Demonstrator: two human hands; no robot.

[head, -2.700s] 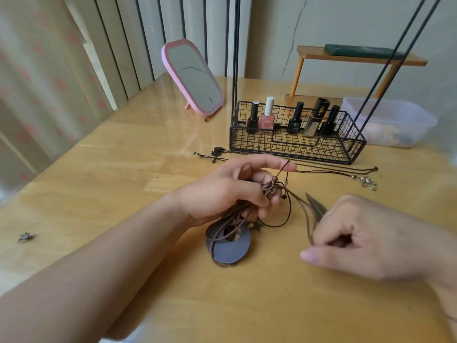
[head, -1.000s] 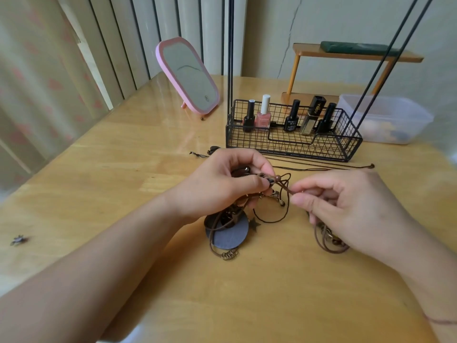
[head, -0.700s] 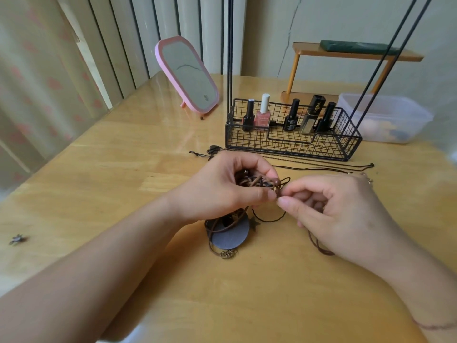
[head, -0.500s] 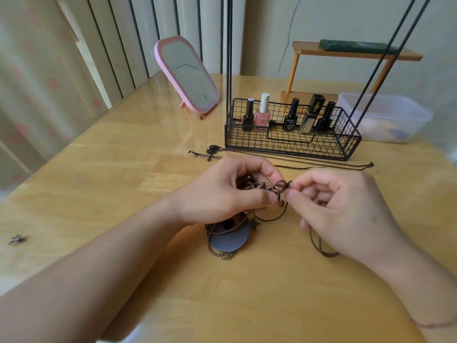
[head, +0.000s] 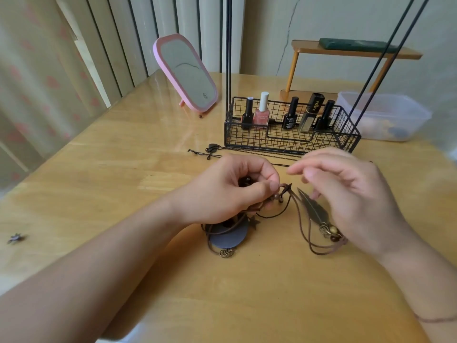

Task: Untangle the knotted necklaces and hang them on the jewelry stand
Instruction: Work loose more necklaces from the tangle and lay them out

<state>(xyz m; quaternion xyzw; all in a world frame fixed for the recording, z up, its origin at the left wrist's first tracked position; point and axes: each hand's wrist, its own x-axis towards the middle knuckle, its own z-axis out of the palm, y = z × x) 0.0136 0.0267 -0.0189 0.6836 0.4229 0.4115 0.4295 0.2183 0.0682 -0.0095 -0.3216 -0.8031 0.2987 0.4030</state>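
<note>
Left hand pinched the knotted necklaces btwn thumb & curled fingers, just above the counter. Right hand hovered beside, fingers loosely spread, holding nothing visible. Feather pendant lay under it, jewelry stand behind

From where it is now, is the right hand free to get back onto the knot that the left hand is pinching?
Probably yes. The right hand hovers with fingers relaxed, holding nothing, just beside the knot the left hand pinches. Only the feather pendant lies below; nothing sits between.
</note>
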